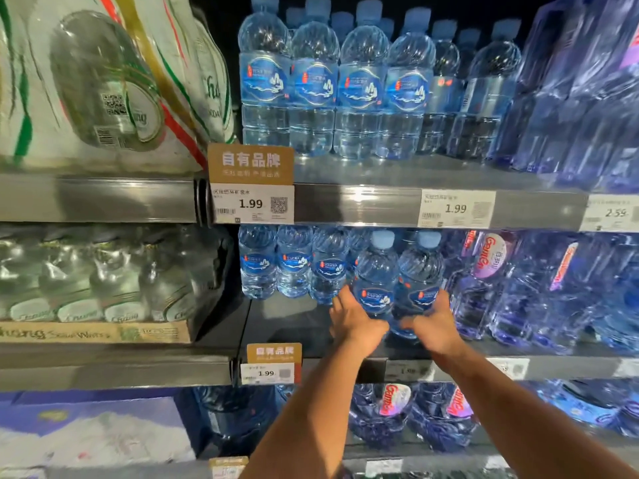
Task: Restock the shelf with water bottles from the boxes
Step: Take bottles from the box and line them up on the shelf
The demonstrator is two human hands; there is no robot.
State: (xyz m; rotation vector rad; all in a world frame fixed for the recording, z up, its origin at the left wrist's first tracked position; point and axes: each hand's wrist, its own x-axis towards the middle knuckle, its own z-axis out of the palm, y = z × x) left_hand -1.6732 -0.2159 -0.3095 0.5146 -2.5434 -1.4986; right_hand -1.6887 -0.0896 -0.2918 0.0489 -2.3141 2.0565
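Note:
Two blue-capped water bottles stand side by side on the middle shelf (294, 326). My left hand (356, 323) grips the lower part of the left bottle (377, 271). My right hand (435, 326) grips the base of the right bottle (420, 267). Behind and to the left of them stands a row of the same bottles (294, 261). Both forearms reach up from the bottom of the view.
The upper shelf holds a full row of the same bottles (339, 88) above 1.99 price tags (252, 203). Shrink-wrapped blue packs (539, 288) fill the right side. Clear soda-water packs (96, 278) sit at left. The shelf below holds more blue bottles (390, 416).

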